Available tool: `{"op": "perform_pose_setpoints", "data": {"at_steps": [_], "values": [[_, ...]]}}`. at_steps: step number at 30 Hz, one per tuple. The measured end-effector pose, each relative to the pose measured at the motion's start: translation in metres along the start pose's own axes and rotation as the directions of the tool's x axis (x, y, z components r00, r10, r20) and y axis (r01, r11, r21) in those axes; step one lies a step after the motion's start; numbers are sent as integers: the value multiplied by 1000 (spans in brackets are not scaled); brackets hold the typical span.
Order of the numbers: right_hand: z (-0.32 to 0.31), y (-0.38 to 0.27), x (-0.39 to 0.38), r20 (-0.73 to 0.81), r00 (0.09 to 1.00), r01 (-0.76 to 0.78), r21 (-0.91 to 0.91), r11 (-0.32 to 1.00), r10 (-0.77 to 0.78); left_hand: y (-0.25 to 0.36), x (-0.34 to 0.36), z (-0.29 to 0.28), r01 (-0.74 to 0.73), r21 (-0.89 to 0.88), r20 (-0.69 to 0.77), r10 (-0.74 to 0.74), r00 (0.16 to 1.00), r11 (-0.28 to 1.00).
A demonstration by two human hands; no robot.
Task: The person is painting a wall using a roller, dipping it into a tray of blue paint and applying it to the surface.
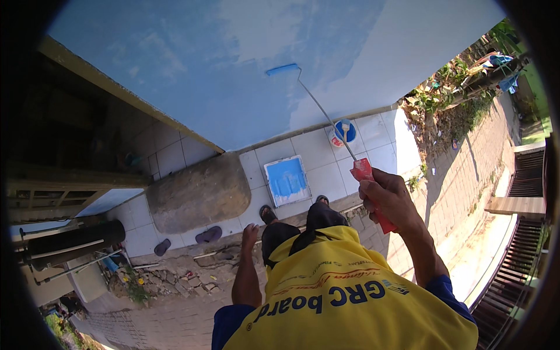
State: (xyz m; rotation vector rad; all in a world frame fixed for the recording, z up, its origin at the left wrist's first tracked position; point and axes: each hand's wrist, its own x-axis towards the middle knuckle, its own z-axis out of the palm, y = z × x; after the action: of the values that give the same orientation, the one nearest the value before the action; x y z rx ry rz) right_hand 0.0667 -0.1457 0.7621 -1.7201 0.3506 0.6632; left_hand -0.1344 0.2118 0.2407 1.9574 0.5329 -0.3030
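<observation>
My right hand (392,201) is closed around the red handle of a paint roller (360,170). From the handle a long thin metal rod runs up to the blue-coated roller sleeve (283,70), which lies against the wall (233,111). Fresh blue covers much of that wall, with paler areas at the top and right. My left hand (249,234) hangs low at my side, its fingers loosely curled with nothing visible in them. A square white paint tray (293,199) holding blue paint rests on the tiles ahead of my feet. Behind the rod stands a small bucket (336,140) with a brush (345,129) in it.
A brown mat (198,195) lies on the tiled ledge (324,175), left of the tray. Two dark slippers (209,235) sit near the ledge's broken edge. Dark doorway at left; plants (449,87) and a paved path (466,157) at right, with a metal gate beyond.
</observation>
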Motion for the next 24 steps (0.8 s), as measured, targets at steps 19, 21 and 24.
{"op": "perform_pose_setpoints", "data": {"at_steps": [19, 21, 24], "values": [[18, -36, 32, 38, 998, -54, 30, 998, 53, -33, -29, -14, 139, 101, 88, -148, 985, 985], [14, -48, 14, 7, 999, -42, 26, 999, 42, -32, -26, -10, 147, 108, 98, -157, 983, 983], [8, -74, -17, 10, 1000, -2, 12, 1000, 2, -37, -19, -9, 70, 17, 54, -70, 996, 997]]}}
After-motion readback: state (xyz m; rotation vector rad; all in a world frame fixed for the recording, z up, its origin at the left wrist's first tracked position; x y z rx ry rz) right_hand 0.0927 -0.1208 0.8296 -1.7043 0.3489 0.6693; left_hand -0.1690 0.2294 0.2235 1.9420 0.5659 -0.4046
